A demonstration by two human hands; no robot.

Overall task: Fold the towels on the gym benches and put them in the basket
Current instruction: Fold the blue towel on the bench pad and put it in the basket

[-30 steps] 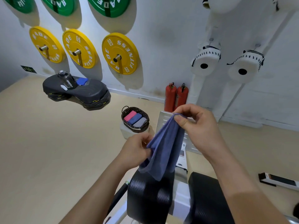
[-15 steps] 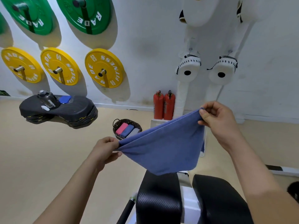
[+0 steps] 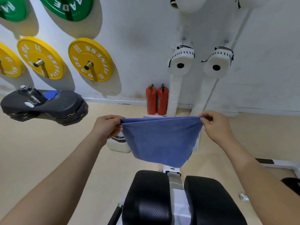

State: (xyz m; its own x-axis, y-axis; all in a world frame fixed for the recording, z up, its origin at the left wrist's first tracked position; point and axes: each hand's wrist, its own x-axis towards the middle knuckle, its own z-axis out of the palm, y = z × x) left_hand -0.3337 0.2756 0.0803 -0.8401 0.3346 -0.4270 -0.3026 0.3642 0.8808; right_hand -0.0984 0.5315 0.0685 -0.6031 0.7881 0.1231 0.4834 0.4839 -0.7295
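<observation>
A blue towel (image 3: 160,140) hangs folded in half in the air above the bench's black pads (image 3: 147,197). My left hand (image 3: 108,125) pinches its upper left corners and my right hand (image 3: 214,125) pinches the upper right corners, so the top edge is stretched level. The dark woven basket (image 3: 120,139) stands on a white block on the floor beyond; the towel and my left hand hide most of it.
Two red fire extinguishers (image 3: 156,99) stand by the wall. A stack of black step platforms (image 3: 47,108) with a bottle and a blue cloth sits at left. Yellow and green weight plates (image 3: 90,60) hang on the wall. White padded rollers (image 3: 181,62) are mounted at right.
My hands moved apart and rose level, spreading the bunched towel into a taut doubled sheet. The towel now covers the basket that was visible before.
</observation>
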